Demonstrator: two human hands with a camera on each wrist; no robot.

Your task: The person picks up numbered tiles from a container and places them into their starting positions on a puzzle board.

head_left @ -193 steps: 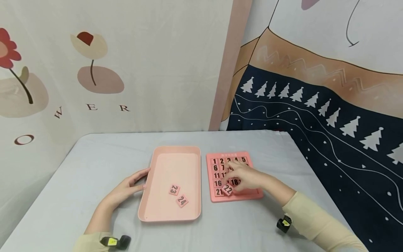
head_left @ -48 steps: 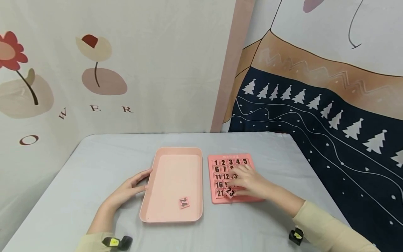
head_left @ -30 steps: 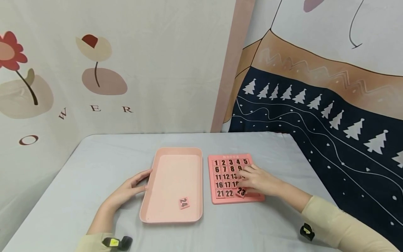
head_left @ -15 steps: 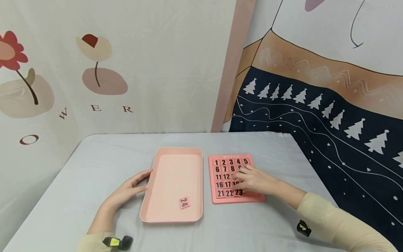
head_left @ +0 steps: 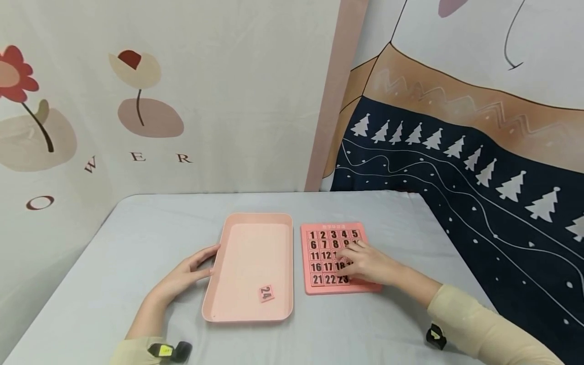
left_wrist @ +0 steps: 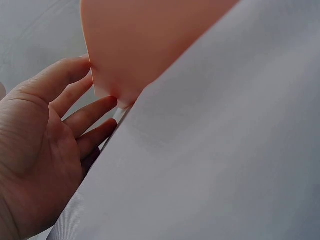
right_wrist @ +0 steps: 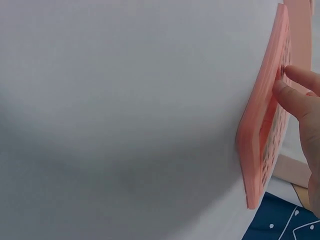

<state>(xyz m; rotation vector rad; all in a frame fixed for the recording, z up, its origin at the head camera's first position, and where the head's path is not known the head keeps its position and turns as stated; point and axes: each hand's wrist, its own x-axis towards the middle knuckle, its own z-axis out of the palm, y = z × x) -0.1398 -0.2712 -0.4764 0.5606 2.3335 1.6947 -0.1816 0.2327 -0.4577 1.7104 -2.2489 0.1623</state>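
Note:
My left hand [head_left: 184,272] rests at the left side of a pink tray [head_left: 208,299], fingertips against its wall. In the left wrist view the fingers [left_wrist: 92,115] reach fairly straight to the tray's edge [left_wrist: 135,45]. One square number tile, 24 [head_left: 266,293], lies turned sideways in the tray. My right hand [head_left: 367,262] is over the pink number puzzle board [head_left: 339,290], covering part of its right side. Its fingertips touch around tile 23 [head_left: 343,280], which lies flat beside 22 in the bottom row. The right wrist view shows thumb and finger at the board's edge [right_wrist: 252,135].
Board and tray stand side by side on a light grey cloth-covered table [head_left: 159,218], with a narrow gap between them. Behind hang a cream printed curtain [head_left: 246,101] and a navy tree-patterned cloth [head_left: 410,172].
Earlier tile 22 was placed in the bottom row, then 23 was taken from the tray. Tile 23, tilted in the right fingers a second ago, now lies flat beside 22. The left hand stayed at the tray.

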